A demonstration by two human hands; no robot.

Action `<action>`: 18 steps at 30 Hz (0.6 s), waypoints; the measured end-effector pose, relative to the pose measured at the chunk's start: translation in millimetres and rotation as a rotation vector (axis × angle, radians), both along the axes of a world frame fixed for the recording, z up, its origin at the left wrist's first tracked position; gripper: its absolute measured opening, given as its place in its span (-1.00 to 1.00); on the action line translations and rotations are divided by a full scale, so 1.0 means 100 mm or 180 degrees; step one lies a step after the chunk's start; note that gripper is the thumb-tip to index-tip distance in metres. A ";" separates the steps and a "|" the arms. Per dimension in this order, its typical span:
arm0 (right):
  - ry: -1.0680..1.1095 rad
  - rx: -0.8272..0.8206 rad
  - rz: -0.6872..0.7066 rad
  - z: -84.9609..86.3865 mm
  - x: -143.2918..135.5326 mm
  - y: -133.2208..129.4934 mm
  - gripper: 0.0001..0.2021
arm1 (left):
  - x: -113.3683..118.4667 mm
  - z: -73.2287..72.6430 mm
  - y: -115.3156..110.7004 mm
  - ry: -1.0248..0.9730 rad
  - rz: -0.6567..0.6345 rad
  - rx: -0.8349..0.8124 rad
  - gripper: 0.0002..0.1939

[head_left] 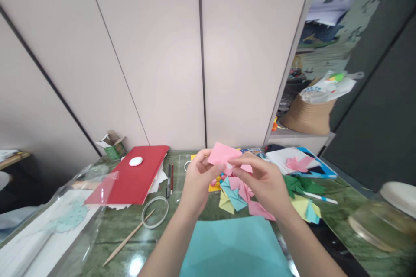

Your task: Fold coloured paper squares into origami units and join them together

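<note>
A small pink square of paper (223,154) is held up above the table between both hands. My left hand (199,179) pinches its lower left side, thumb in front and fingers behind. My right hand (264,178) has thumb and index finger closed at the paper's lower right corner, where a small whitish bit shows; what that bit is I cannot tell. Below and behind the hands lie pink folded papers (256,209), a blue folded paper (234,197) and a yellow one (225,202). A turquoise sheet (237,246) lies in front of me between my forearms.
At left are a red folder (133,177) with a white disc (135,161), a pale ring (143,216), a pointed wooden stick (130,237) and a clear plastic sleeve (94,220). A lidded jar (383,216) and green folded paper (303,185) are at right. Cabinet doors (156,52) rise behind.
</note>
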State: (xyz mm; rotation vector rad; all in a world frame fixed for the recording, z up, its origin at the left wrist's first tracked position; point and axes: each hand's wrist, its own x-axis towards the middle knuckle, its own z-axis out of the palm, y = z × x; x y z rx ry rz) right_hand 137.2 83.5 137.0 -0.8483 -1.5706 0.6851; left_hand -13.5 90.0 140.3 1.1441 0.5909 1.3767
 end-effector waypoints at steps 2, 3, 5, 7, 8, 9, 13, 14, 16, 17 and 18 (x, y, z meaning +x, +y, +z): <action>0.0012 0.0014 -0.0005 0.00 0.00 0.00 -0.82 | 0.01 -0.02 0.01 0.0001 0.0014 0.0049 -0.78; 0.0007 0.0025 -0.0006 0.00 0.00 0.00 -0.82 | 0.01 -0.02 0.01 0.0012 0.0026 0.0065 -0.79; -0.0019 0.0049 -0.0003 0.00 -0.01 0.00 -0.82 | 0.01 -0.04 0.02 0.0032 0.0061 0.0109 -0.79; -0.0037 0.0070 0.0007 0.00 -0.01 0.00 -0.82 | 0.01 -0.04 0.02 0.0053 0.0093 0.0137 -0.79; -0.0034 0.0079 0.0009 0.00 -0.01 0.00 -0.83 | 0.01 -0.04 0.02 0.0063 0.0104 0.0138 -0.78; -0.0023 0.0084 0.0013 -0.01 -0.01 -0.01 -0.83 | 0.01 -0.04 0.02 0.0073 0.0106 0.0132 -0.78; 0.0060 0.0063 0.0008 -0.02 -0.01 -0.01 -0.87 | 0.01 -0.04 0.01 0.0078 0.0097 0.0119 -0.79; 0.0076 0.0044 -0.0012 -0.03 -0.01 -0.01 -0.88 | 0.01 -0.04 0.01 0.0078 0.0092 0.0124 -0.79; 0.0101 0.0024 -0.0062 -0.04 -0.01 0.00 -0.89 | 0.02 -0.04 0.01 0.0089 0.0094 0.0133 -0.80; 0.0099 0.0030 -0.0081 -0.04 0.00 0.00 -0.89 | 0.02 -0.04 0.01 0.0098 0.0096 0.0135 -0.80; 0.0087 0.0048 -0.0099 -0.05 0.00 0.00 -0.88 | 0.02 -0.04 0.01 0.0102 0.0105 0.0137 -0.80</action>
